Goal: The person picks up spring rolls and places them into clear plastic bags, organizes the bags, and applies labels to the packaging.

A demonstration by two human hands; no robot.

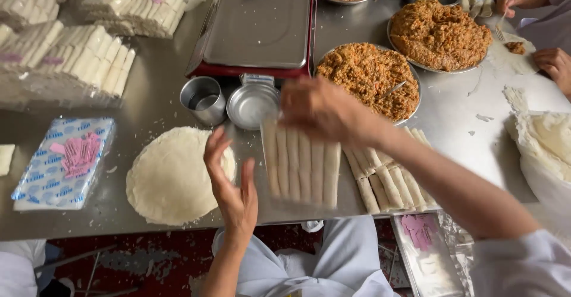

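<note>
My right hand point(321, 110) reaches in from the right and grips the top of a row of several pale rolled spring rolls point(300, 166), side by side in a clear wrapper. My left hand point(229, 184) is open, fingers spread, just left of that row and over the edge of a round stack of thin white wrappers point(169, 178). More loose rolls point(386, 181) lie to the right of the held row on the steel table point(154, 104).
Plates of orange-brown filling point(366, 74) point(440, 35) stand behind, with a steel cup point(203, 99), a small steel dish point(251, 104) and a tray point(259, 20). Packed rolls point(77, 59) fill the far left. A blue-and-white packet point(65, 163) lies left. Another person's hands point(553, 65) work at far right.
</note>
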